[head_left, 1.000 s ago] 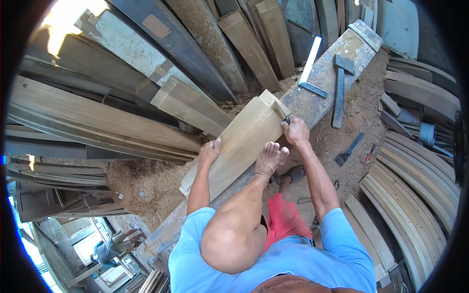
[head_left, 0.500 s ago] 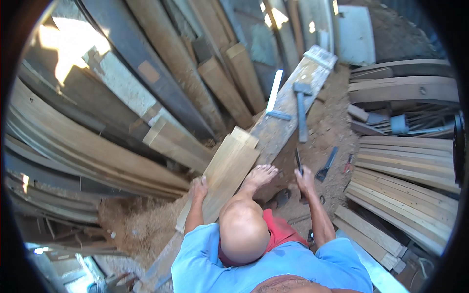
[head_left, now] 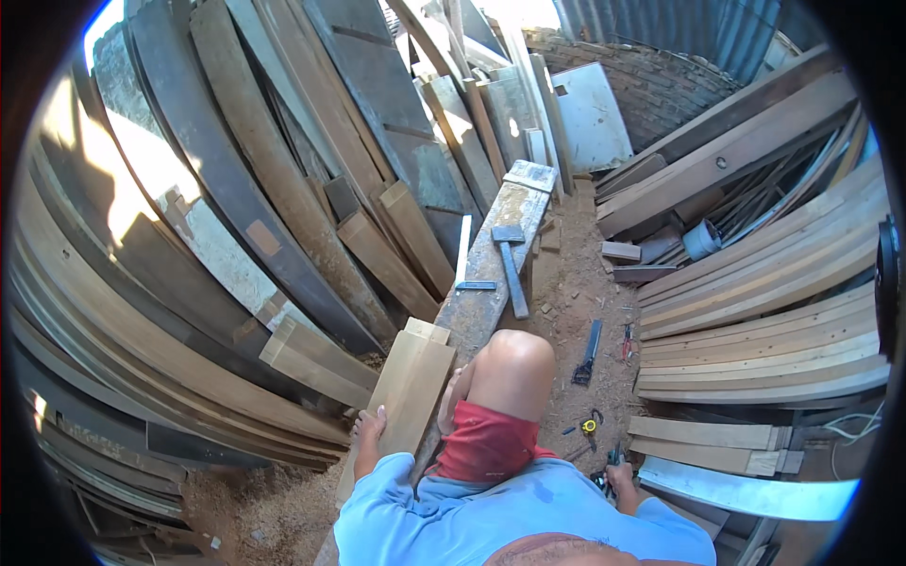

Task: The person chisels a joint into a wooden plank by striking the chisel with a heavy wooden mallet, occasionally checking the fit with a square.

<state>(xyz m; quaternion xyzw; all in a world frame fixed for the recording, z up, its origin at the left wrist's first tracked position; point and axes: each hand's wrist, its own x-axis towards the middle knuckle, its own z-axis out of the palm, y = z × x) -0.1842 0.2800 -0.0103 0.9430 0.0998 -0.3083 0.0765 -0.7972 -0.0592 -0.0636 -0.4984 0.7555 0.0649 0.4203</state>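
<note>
My left hand (head_left: 370,422) rests on the left edge of a pale wooden board (head_left: 409,387) with a stepped tenon at its far end. Its thumb and fingers grip the edge. The board lies on a worn plank bench (head_left: 500,226), and my bent leg presses beside its right side. Low on the right, my right hand (head_left: 621,479) is closed near the ground around a dark, thin tool whose kind I cannot make out. A yellow tape measure (head_left: 589,426) lies just beyond that hand. On the bench rest a hammer (head_left: 511,269) and a try square (head_left: 469,283).
A dark-handled tool (head_left: 587,354) and red pliers (head_left: 627,341) lie on the sawdust-covered ground. Stacked planks (head_left: 755,330) line the right side. Tall boards (head_left: 274,179) lean at the left and back. A white panel (head_left: 593,118) stands at the far end.
My right hand has drawn back and down to the right from beside the bench, where it held a chisel. My head view has shifted; my left hand stays on the board.
</note>
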